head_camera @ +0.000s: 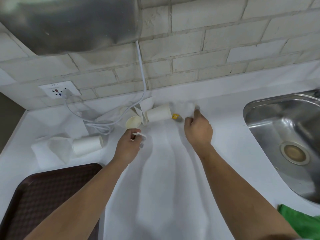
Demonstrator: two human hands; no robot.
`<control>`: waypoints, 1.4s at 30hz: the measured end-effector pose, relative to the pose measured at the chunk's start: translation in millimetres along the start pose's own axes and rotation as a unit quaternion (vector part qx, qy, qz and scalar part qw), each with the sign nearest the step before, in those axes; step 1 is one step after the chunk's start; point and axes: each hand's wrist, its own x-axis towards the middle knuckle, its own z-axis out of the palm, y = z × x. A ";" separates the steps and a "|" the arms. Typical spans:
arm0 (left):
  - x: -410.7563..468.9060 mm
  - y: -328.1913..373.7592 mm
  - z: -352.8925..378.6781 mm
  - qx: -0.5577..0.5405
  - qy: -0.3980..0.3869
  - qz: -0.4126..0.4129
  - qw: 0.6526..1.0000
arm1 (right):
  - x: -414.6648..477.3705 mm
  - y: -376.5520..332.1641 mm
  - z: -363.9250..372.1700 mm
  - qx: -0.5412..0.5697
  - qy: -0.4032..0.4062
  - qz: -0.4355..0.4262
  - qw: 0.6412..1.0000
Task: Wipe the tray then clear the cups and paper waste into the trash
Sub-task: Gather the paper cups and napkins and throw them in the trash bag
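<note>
The counter (225,135) runs along the brick wall. A pleated white sheet (164,187) lies down its middle toward the viewer; it may be a bag, I cannot tell. The tray (43,196) sits at the near left, well apart from both hands, and no trash bin is in view.

The waste lies beyond the hands, against the wall. A cup (158,112) lies on its side with its long axis running left to right and its wider mouth toward the right hand (199,132). A second cup (133,122) lies just left of it, its mouth facing the viewer, just beyond the left hand (129,146). A third cup (87,144) lies on its side farther left, near loose paper sheets (52,149).

The wad (187,107) of crumpled paper is right of the first cup. The right hand reaches it with fingers curled. That spot is blurred, so I cannot tell whether it has the wad gripped or only touches it. A yellow tag (175,116) lies between the first cup and that hand.

The left hand pinches a white piece (139,135) between thumb and fingers.

By my reading the right hand is nearer the wad and first cup, the left the second cup.
</note>
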 end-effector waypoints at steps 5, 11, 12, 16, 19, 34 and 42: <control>0.5 -4.2 0.6 0.006 -0.007 -0.010 1.000 | 24.8 12.1 -14.2 0.036 0.064 0.053 0.996; -0.3 -6.0 1.6 0.011 -0.016 -0.015 1.000 | 59.5 16.4 -13.1 -0.071 0.043 -0.013 0.996; -0.6 -6.5 1.3 0.014 -0.019 -0.015 1.000 | 63.9 14.6 -10.3 -0.099 0.025 -0.036 0.994; -0.8 -7.6 -2.1 0.028 -0.034 -0.012 0.999 | 78.8 8.4 3.0 -0.165 -0.095 -0.039 0.981; 1.1 -9.7 -5.6 0.022 -0.025 -0.015 0.999 | 86.6 9.6 9.2 -0.086 -0.175 0.063 0.979; -2.6 -7.0 -4.0 0.020 -0.032 -0.016 0.999 | 72.9 38.8 16.1 -0.013 -0.196 0.068 0.978; -7.3 -2.6 -6.0 0.023 -0.020 -0.006 1.000 | 43.7 32.5 1.4 0.226 0.006 0.102 0.969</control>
